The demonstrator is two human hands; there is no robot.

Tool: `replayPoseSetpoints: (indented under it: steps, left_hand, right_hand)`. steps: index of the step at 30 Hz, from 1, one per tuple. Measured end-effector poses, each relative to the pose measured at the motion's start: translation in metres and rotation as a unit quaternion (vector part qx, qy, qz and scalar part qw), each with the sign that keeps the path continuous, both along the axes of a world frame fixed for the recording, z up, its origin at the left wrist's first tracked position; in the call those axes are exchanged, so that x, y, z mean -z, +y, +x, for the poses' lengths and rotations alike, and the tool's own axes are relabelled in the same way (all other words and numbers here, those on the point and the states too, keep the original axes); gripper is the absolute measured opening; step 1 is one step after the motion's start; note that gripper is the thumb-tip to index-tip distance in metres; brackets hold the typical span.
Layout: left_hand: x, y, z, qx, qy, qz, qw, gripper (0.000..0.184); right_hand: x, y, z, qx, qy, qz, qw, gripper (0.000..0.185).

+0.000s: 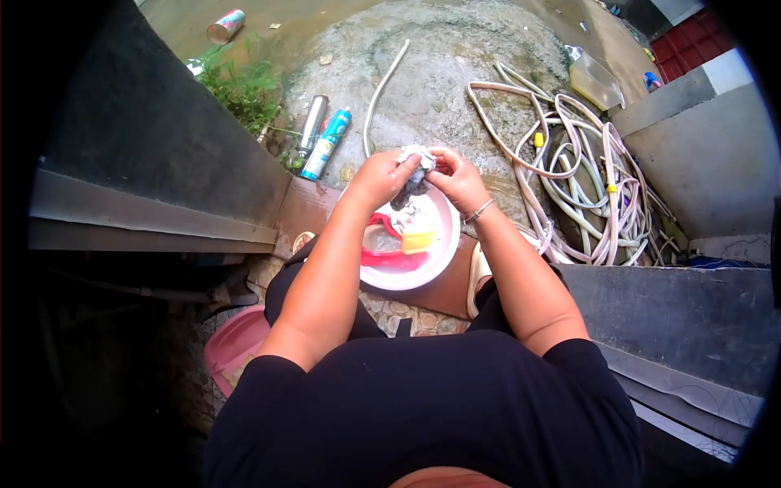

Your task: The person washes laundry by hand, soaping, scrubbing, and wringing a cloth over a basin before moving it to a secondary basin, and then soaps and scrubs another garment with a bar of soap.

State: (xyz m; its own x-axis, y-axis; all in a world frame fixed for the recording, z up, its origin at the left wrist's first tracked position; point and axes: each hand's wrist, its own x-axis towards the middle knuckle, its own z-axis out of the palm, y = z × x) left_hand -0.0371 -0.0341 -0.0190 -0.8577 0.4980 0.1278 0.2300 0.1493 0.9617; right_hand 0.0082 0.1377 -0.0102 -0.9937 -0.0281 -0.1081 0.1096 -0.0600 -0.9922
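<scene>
A crumpled, wet-looking cloth (413, 175), white on top and dark grey below, is bunched between my two hands above a basin. My left hand (384, 176) is closed on its left side, thumb on top. From the right, my right hand (458, 182) pinches the same cloth with thumb and fingers, a bracelet on its wrist. Below them stands the white round basin (450, 252). Inside it lie red fabric (396, 260), a yellow block (418, 241) whose kind I cannot make out, and whitish material, perhaps fabric or suds, partly hidden by the hands.
Tangled pale hoses (569, 163) lie on wet concrete to the right. A blue can (327, 144) and a silver can (312, 126) lie ahead left, near weeds. A pink basin (232, 346) is at lower left. Low dark walls (163, 138) flank both sides.
</scene>
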Motion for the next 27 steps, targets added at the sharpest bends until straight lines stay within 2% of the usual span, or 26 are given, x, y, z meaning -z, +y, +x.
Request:
replayPoseSetpoints:
  steps: [2,3,6,9,10,12,13,17,20,23,25,27]
  left_hand:
    - [-0.006,-0.002,0.000,0.000,0.024,-0.014,1.000,0.037]
    - [-0.010,-0.003,0.000,-0.008,0.016,-0.042,0.999,0.039]
    - [-0.006,-0.004,-0.003,-0.030,0.027,-0.071,0.997,0.042]
    - [0.001,-0.004,-0.007,-0.059,0.064,-0.068,0.994,0.044]
    - [-0.002,-0.005,-0.007,-0.059,0.064,-0.068,0.994,0.044]
    - [-0.005,-0.006,-0.006,-0.062,0.073,-0.055,0.994,0.045]
    - [-0.009,-0.007,-0.006,-0.054,0.027,-0.068,0.996,0.041]
    - [-0.017,-0.007,0.000,-0.053,0.003,-0.043,0.998,0.036]
    - [-0.009,-0.005,-0.002,-0.032,0.069,-0.022,0.997,0.032]
    - [-0.011,-0.007,-0.002,-0.048,0.003,-0.083,0.995,0.029]
    - [-0.009,-0.007,-0.003,-0.065,0.090,-0.043,0.993,0.024]
    - [-0.013,-0.009,-0.003,-0.070,0.096,-0.069,0.991,0.022]
  right_hand:
    - [0.003,0.005,-0.003,-0.034,0.032,0.137,0.989,0.034]
    - [0.004,0.007,-0.002,-0.033,0.032,0.137,0.989,0.034]
    - [-0.002,0.009,0.000,-0.078,0.015,0.078,0.994,0.027]
    - [-0.004,0.007,0.004,-0.082,-0.069,-0.181,0.978,0.024]
    - [-0.005,0.007,0.004,-0.082,-0.069,-0.181,0.978,0.024]
    - [-0.008,0.008,0.005,-0.027,-0.094,-0.289,0.952,0.024]
    - [-0.009,0.009,0.004,-0.031,-0.083,-0.325,0.942,0.023]
    - [-0.010,0.014,0.001,0.020,-0.097,-0.395,0.913,0.025]
    - [-0.010,0.014,-0.001,0.044,-0.109,-0.423,0.899,0.027]
    - [-0.011,0.016,-0.002,0.049,-0.115,-0.438,0.890,0.028]
    - [-0.017,0.015,0.000,0.055,-0.116,-0.439,0.889,0.028]
    - [-0.020,0.015,0.000,0.061,-0.118,-0.441,0.887,0.029]
